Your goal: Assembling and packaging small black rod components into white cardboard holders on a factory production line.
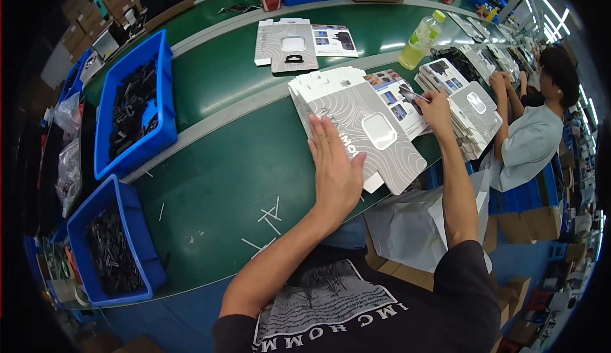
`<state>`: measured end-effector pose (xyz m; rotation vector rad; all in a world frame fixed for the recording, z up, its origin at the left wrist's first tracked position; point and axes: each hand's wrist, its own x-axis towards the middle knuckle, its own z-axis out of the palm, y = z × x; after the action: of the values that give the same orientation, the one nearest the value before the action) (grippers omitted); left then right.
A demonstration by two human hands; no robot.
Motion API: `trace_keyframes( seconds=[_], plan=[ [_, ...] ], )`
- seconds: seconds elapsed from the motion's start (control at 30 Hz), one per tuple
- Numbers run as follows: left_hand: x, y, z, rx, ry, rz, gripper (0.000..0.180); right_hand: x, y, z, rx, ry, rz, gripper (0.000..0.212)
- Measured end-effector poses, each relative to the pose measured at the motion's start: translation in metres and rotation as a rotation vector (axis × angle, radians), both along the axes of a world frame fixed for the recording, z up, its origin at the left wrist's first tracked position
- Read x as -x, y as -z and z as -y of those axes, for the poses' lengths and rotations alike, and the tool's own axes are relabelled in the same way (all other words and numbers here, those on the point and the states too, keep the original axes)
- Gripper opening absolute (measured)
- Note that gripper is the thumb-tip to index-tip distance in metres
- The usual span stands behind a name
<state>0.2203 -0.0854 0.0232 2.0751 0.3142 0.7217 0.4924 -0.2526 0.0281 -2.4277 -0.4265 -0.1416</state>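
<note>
A stack of flat, unfolded cardboard boxes (347, 117), grey with white contour lines and a photo-printed panel, lies in front of me. Each top face has a pale rounded-square window. My left hand (337, 168) rests on the top box with its fingers stretched out. Over the printed panel, my right hand (436, 110) pinches a thin pale strip (414, 94); its exact kind is too small to tell. Several thin white strips (270, 215) lie scattered on the green table near my left forearm.
Blue bins with black parts (167, 108) (143, 267) stand at the left. Another flat box (286, 44) lies beyond the stack. A bottle of yellow-green drink (420, 41) stands behind it. Further stacked boxes (468, 121) and a co-worker (531, 127) are at the right.
</note>
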Motion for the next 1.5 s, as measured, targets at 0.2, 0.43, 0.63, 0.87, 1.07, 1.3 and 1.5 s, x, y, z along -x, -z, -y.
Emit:
trace_keyframes(
  seconds=[0.2,0.43,0.63,0.87,1.07,1.3,1.5],
  plan=[
    [-0.001,0.001,-0.003,-0.071,-0.039,0.003,0.084,0.001,0.001,0.017,-0.23,-0.01,-0.139,0.022],
    [0.0,0.004,-0.018,-0.061,-0.021,-0.025,0.083,0.019,-0.014,0.013,-0.338,0.083,-0.234,0.019],
    [-0.001,0.008,-0.026,-0.056,-0.076,0.043,0.075,0.017,-0.023,0.02,-0.425,-0.026,-0.178,0.019],
    [0.003,-0.005,-0.037,-0.044,-0.044,0.346,0.072,0.0,-0.016,0.032,-0.417,-0.124,-0.196,0.018],
    [0.013,-0.007,-0.064,0.208,-0.109,0.443,0.069,0.047,-0.054,-0.008,-0.567,-0.106,-0.391,0.019],
    [0.057,-0.019,-0.093,0.7,-0.106,0.463,0.06,0.058,-0.059,-0.053,-0.416,-0.287,-0.134,0.024],
    [0.131,-0.013,-0.107,1.277,-0.19,0.515,0.049,0.044,-0.047,-0.055,-0.05,-0.246,-0.141,0.029]
  ],
)
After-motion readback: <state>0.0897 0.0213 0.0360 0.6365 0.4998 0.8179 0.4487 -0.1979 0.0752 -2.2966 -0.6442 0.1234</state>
